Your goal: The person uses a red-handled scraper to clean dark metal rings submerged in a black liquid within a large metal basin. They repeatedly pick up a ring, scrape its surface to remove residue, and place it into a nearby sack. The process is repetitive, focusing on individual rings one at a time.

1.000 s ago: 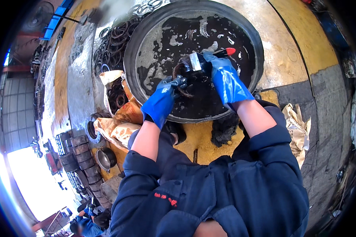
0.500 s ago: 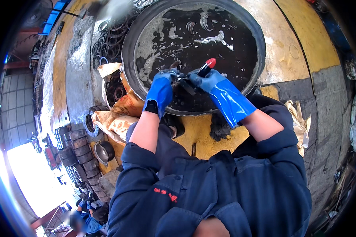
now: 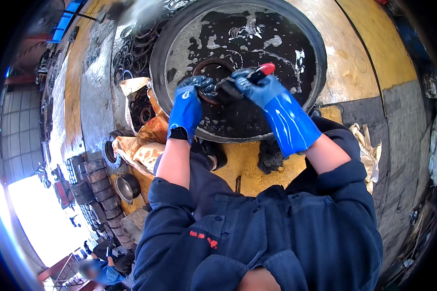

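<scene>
Over a big round black tub [image 3: 317, 72] of dark, foamy liquid, both my hands are in long blue gloves. My left hand [image 3: 191, 94] is closed on the left side of a brownish metal ring [image 3: 211, 61], which is tilted above the liquid. In my right hand [image 3: 260, 91] is a brush with a black, red-tipped handle [image 3: 262, 72]. Its dark head lies against the ring's lower right part, and the bristles are hard to make out.
Left of the tub are many dark rings [image 3: 140, 43] in a heap and an opened paper sack [image 3: 148, 151] with more rings. Stacked cylindrical parts [image 3: 102, 186] and a metal bowl [image 3: 126, 188] stand farther left. Another person [image 3: 109, 271] is at the lower left.
The ring now shows plainly between my hands. My left hand has shifted slightly left, and the right hand with the brush slightly right. Foam has drifted on the liquid.
</scene>
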A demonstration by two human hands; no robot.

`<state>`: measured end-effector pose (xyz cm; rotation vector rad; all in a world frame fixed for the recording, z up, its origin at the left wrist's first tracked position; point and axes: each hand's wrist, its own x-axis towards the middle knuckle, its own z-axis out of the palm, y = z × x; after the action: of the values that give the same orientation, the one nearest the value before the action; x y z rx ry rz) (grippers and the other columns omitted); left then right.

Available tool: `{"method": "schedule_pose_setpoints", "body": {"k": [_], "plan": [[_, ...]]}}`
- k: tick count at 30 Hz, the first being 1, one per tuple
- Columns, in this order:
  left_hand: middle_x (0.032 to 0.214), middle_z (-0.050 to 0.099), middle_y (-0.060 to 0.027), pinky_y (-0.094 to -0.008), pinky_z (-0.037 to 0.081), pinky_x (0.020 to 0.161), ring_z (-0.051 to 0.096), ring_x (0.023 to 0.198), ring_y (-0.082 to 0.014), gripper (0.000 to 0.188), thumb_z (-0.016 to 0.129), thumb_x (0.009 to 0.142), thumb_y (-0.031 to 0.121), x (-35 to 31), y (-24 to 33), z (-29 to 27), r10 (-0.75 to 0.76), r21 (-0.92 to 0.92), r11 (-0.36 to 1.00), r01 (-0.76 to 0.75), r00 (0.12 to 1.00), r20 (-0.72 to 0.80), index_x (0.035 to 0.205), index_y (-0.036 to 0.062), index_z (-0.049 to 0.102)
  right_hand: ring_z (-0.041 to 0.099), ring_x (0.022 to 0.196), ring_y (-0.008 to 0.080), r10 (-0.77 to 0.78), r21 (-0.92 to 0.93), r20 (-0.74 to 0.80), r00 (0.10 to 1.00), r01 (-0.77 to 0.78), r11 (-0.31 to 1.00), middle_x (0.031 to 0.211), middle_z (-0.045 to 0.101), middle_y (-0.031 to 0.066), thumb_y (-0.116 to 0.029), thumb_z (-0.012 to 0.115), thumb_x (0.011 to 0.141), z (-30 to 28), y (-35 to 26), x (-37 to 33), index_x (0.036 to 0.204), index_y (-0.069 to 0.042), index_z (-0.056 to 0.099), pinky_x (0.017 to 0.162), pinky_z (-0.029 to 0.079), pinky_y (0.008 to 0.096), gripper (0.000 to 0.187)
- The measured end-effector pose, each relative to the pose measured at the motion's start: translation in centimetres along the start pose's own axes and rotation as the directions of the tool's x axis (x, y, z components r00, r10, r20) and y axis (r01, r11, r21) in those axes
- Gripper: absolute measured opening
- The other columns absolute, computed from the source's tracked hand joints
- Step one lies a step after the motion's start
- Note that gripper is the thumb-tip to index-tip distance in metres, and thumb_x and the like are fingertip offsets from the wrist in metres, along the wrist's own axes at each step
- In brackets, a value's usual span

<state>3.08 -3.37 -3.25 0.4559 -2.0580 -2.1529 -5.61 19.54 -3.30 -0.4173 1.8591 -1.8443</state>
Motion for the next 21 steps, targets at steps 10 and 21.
{"method": "schedule_pose_setpoints", "body": {"k": [10,21], "plan": [[0.109,0.072,-0.018,-0.0316,0.054,0.093,0.07,0.1,-0.0244,0.031,0.042,0.096,0.001,-0.5,1.7,1.2,-0.097,-0.13,0.987,0.092,0.995,-0.031,0.118,-0.008,0.061,0.071,0.088,0.0166,-0.028,-0.203,-0.313,0.949,-0.038,0.978,0.097,0.075,0.0091,-0.02,0.069,0.095,-1.9,2.5,1.9,0.114,-0.009,0.072,0.081,0.055,0.0322,0.022],[0.106,0.071,-0.0184,-0.0332,0.056,0.089,0.071,0.095,-0.0255,0.023,0.055,0.099,0.009,1.2,0.2,2.2,-0.291,-0.153,0.946,0.286,0.957,-0.01,0.114,-0.0073,0.062,0.068,0.084,0.0165,0.235,0.257,-0.155,0.96,-0.19,0.948,0.096,0.074,0.0082,-0.029,0.073,0.091,-2.8,0.2,4.0,0.113,-0.004,0.072,0.08,0.053,0.0316,0.033]]}}
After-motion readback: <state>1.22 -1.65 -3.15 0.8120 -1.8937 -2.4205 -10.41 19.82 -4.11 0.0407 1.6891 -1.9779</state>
